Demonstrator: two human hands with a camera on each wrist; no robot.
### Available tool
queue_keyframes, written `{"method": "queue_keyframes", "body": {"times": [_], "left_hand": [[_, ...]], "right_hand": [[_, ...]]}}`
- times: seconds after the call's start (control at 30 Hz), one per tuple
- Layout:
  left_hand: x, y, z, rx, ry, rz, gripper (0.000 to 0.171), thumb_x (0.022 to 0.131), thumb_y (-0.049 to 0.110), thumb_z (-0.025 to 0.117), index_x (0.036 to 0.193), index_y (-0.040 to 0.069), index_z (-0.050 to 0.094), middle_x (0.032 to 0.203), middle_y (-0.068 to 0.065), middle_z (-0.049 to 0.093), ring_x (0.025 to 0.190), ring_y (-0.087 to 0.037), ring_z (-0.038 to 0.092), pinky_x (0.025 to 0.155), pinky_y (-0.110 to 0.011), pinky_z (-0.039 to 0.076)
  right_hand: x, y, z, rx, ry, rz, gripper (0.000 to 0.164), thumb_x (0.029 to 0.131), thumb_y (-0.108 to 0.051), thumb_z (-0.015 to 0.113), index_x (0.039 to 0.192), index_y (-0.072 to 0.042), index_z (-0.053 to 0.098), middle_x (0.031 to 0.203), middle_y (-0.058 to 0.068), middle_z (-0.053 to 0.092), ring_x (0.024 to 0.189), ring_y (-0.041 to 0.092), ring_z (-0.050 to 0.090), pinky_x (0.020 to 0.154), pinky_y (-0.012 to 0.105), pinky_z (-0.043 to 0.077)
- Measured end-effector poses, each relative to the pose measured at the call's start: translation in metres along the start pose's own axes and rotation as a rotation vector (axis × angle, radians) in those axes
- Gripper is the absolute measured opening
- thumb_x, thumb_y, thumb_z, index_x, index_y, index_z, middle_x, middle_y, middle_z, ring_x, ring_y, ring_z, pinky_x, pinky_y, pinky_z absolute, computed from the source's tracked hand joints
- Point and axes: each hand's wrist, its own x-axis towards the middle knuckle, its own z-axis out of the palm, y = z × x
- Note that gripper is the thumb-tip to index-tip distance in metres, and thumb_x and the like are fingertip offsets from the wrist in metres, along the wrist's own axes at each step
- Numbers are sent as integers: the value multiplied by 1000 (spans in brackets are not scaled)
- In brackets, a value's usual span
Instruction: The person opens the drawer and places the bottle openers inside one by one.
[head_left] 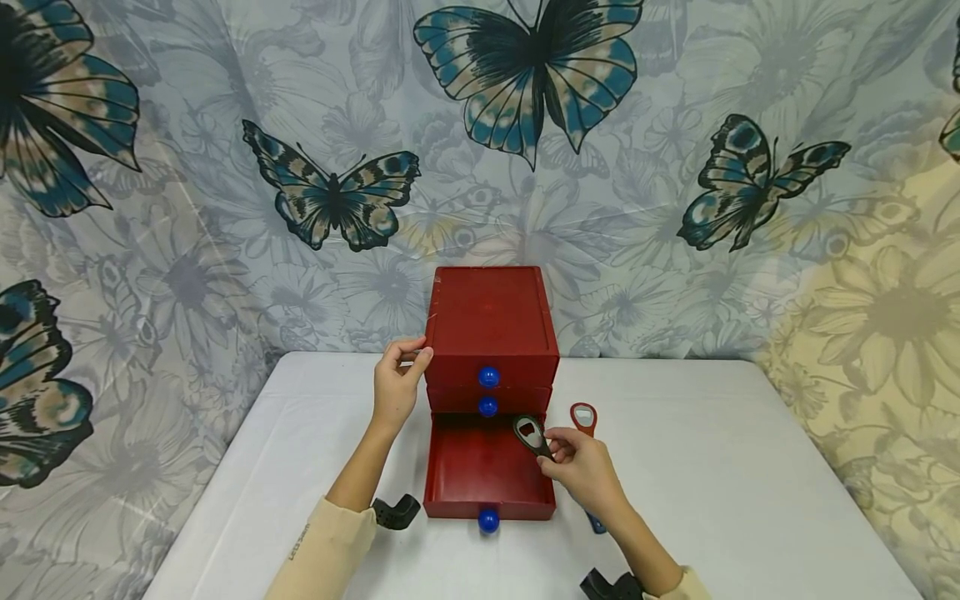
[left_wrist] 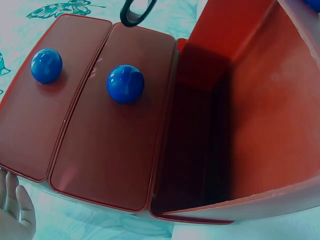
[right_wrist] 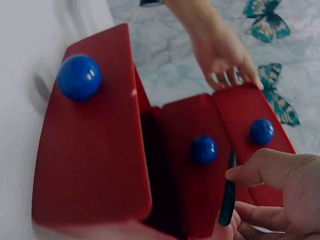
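My right hand (head_left: 588, 473) pinches a black bottle opener (head_left: 532, 434) by its handle, its metal-lined head pointing away over the right side of the pulled-out bottom drawer (head_left: 480, 467). In the right wrist view, thumb and fingers press the opener (right_wrist: 228, 192) from opposite sides, in front of the drawer fronts. The left hand (head_left: 395, 387) touches the upper left side of the red drawer cabinet (head_left: 491, 312), and its fingers (left_wrist: 26, 207) look straight in the left wrist view. From the left wrist, the bottom drawer's interior (left_wrist: 280, 115) shows bare red walls.
Two upper drawers are closed, with blue round knobs (head_left: 489, 377). Right of the cabinet lies a red bottle opener (head_left: 583, 417). A blue handle end (head_left: 596, 523) pokes out beside the right forearm. Behind the white table (head_left: 720, 467) hangs a butterfly-print cloth (head_left: 337, 292).
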Motion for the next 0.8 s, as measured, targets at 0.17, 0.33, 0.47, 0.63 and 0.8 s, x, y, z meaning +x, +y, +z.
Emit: {"method": "queue_keyframes", "body": {"times": [0.17, 0.33, 0.47, 0.63, 0.8], "left_hand": [[0, 0, 0, -3, 1, -5, 26, 92, 1, 63, 113, -15, 60, 115, -30, 56, 83, 3, 55, 65, -11, 45], [1, -1, 0, -9, 1, -6, 26, 92, 1, 63, 113, -15, 59, 116, -30, 56, 83, 3, 54, 66, -11, 45], [1, -1, 1, -12, 2, -4, 26, 92, 1, 62, 112, -15, 59, 116, -30, 56, 82, 3, 54, 64, -11, 44], [1, -2, 1, -12, 1, -7, 25, 92, 1, 62, 113, -14, 59, 114, -29, 56, 82, 3, 55, 61, -12, 42], [1, -2, 0, -7, -2, -8, 26, 93, 1, 62, 113, -14, 59, 115, -29, 56, 82, 3, 54, 62, -12, 43]], "right_hand": [[3, -5, 13, 26, -29, -21, 26, 73, 3, 78, 98, 1, 69, 78, 4, 61, 71, 11, 53, 62, 14, 49], [6, -8, 26, 18, -55, -61, 26, 72, 3, 79, 96, 1, 70, 77, 4, 61, 69, 11, 52, 61, 15, 48], [9, -12, 37, 6, -101, -112, 26, 72, 2, 79, 96, 2, 69, 76, 4, 60, 69, 10, 52, 61, 14, 48], [13, -15, 51, -19, -167, -150, 25, 73, -1, 78, 95, 2, 68, 75, 3, 60, 68, 10, 50, 60, 15, 47], [18, -18, 63, -39, -223, -130, 25, 72, -3, 79, 95, 3, 68, 73, 4, 59, 64, 10, 49, 55, 17, 44]]}}
